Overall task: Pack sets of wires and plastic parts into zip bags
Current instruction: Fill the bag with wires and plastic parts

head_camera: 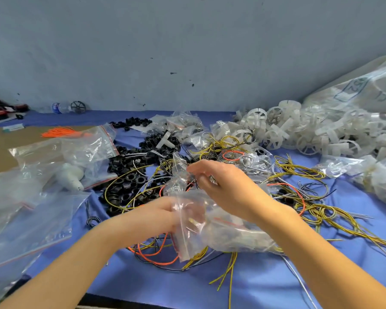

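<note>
A clear zip bag (pixel 188 228) is gripped near centre by the left hand (pixel 158 214), its far edge pinched by the right hand (pixel 218 181), above loose wires (pixel 299 197) on the blue table (pixel 265 286).

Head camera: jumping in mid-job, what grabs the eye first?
Two bare hands at centre: the left hand and right hand hold a crumpled clear zip bag. Under them sprawls a tangle of yellow and orange wires on the blue table cover. A heap of white plastic wheels fills the far right.
</note>
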### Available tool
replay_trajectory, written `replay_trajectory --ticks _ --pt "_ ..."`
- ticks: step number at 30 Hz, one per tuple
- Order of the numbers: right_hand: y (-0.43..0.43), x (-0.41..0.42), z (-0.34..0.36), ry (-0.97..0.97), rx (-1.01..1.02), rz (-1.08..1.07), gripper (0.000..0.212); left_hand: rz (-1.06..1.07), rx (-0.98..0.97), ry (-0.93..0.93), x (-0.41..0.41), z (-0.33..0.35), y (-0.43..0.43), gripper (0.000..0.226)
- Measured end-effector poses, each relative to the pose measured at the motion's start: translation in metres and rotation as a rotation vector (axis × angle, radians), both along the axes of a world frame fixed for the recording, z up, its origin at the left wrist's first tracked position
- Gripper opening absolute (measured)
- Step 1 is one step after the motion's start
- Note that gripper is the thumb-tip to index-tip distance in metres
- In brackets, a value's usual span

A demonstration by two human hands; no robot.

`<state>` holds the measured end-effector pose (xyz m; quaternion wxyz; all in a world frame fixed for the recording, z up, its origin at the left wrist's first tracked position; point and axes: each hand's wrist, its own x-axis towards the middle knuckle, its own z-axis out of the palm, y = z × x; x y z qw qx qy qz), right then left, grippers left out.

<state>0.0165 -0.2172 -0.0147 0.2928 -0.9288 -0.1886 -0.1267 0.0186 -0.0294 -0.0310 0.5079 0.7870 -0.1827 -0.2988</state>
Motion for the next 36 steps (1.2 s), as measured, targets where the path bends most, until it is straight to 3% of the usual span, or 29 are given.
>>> replay_trajectory --ticks 4,7,10,14,19,24,26,29,31,36 --pt "0.013 0.03 0.006 0.27 -0.185 0.08 0.03 0.085 -0.182 0.179 -0.006 0.005 0.038 0.035" --pt "0.02 0.044 0.008 0.497 -0.299 0.189 0.049 -0.11 -0.074 0.161 -0.017 0.011 0.048 0.023" --pt "0.018 0.047 0.005 0.583 -0.289 0.232 0.05 -0.278 0.1 0.105 -0.026 0.017 0.042 0.039" --pt "-0.004 0.037 0.012 0.485 0.054 0.154 0.023 -0.307 0.198 -0.022 -0.027 0.013 0.03 0.029" --pt "-0.05 0.012 0.049 0.132 0.623 -0.086 0.012 -0.095 0.146 -0.253 -0.005 0.043 0.017 0.022" --pt "-0.084 -0.027 0.099 -0.19 0.976 -0.148 0.008 0.076 -0.048 -0.862 0.01 0.127 -0.005 0.011" --pt "-0.089 -0.038 0.102 -0.198 1.049 -0.17 0.006 0.1 -0.037 -1.087 0.004 0.148 -0.019 0.008" --pt "-0.091 -0.048 0.091 -0.221 1.113 -0.17 0.015 0.145 -0.035 -1.268 0.001 0.151 -0.027 0.005" --pt "-0.091 -0.045 0.084 -0.219 1.115 -0.168 0.016 0.246 -0.088 -1.283 0.003 0.143 -0.027 0.008" --pt "-0.086 -0.029 0.045 -0.041 1.154 -0.165 0.018 0.302 -0.297 -0.917 0.015 0.087 -0.028 0.02"
